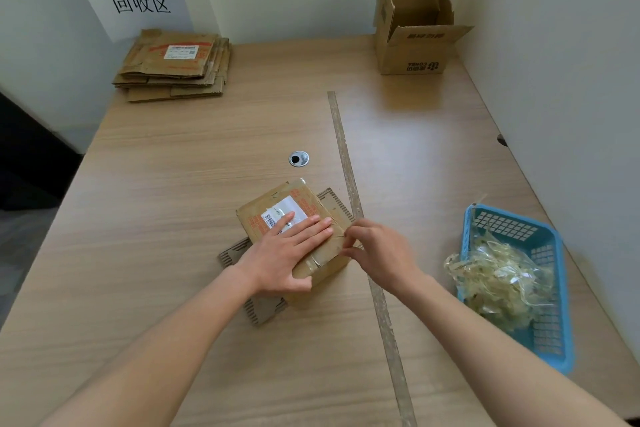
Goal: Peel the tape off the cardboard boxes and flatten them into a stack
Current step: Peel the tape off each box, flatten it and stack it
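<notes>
Head view, the only one: a small taped cardboard box (pixel 292 232) lies on the counter (pixel 194 163) just in front of the person, partly flattened, with its corrugated flaps sticking out beneath it. The left hand (pixel 287 250) lies flat on top, fingers straight, pressing the box down across its white label. The right hand (pixel 375 251) is at the box's right edge with its fingertips (pixel 348 236) curled together, seemingly pinching an end of tape (pixel 317 263) there; how firm the pinch is cannot be told.

A long strip (pixel 353 198) runs down the counter just beside the box. To the right, a blue basket (pixel 554 340) holds a heap of peeled clear tape. Far left, under a wall sign (pixel 140 3), sits the stack of flattened boxes (pixel 176 66); far right stands an open box (pixel 412 28), not yet flattened.

The step in hand looks like peeling tape from this box. The next move likely calls for a steady pull by the right hand while the left keeps the box pinned, then dropping the tape into the basket.
</notes>
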### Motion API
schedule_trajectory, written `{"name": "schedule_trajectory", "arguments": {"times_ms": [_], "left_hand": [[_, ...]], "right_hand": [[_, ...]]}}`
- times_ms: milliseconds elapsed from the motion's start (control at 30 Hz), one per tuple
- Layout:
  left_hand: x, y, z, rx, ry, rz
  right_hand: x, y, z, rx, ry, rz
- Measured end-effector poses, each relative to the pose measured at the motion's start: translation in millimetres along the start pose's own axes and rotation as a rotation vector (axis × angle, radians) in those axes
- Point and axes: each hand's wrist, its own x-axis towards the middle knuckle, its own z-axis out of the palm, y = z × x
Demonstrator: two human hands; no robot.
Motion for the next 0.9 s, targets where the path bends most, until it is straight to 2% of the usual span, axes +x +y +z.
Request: {"name": "schedule_trajectory", "arguments": {"times_ms": [133,167,200,267,300,333,467,600,700,800,900], "left_hand": [[-0.7,-0.5,2.3,-0.014,0.034,0.033],[-0.8,-0.8,1.6,-0.015,0.022,0.041],[-1.2,-0.9,0.9,-0.014,0.013,0.044],[-2.1,-0.9,1.3,-0.005,0.001,0.037],[-2.4,-0.2,1.1,-0.001,-0.006,0.032],[-2.1,0.3,0.4,0.001,-0.013,0.029],[0.4,2.7,-1.9,-0.029,-0.012,-0.001],[1.7,10.1,-8.8,-0.173,0.06,-0.155],[1.0,14.5,-5.8,-0.129,0.149,-0.213],[-2.1,19.7,-1.1,-0.1,0.241,-0.319],[-7.5,29.7,-0.5,-0.119,0.193,-0.531]], "right_hand": [[7.9,9.2,-6.0,-0.041,-0.164,-0.105],[9.9,18.6,-8.8,-0.027,-0.177,-0.073],[10.8,31.2,-14.0,-0.001,-0.153,0.014],[8.8,63.6,-28.4,0.046,0.032,0.231],[6.6,78.3,-35.0,0.048,0.104,0.294],[5.1,86.7,-40.9,0.034,0.104,0.296],[10.9,64.5,-34.6,0.181,-0.057,0.104],[12.7,30.8,-12.2,0.293,-0.003,0.024],[9.6,13.3,1.9,0.258,0.032,-0.148],[7.6,14.0,13.1,0.264,0.051,-0.157],[7.8,18.3,11.7,0.367,-0.018,-0.129]]}}
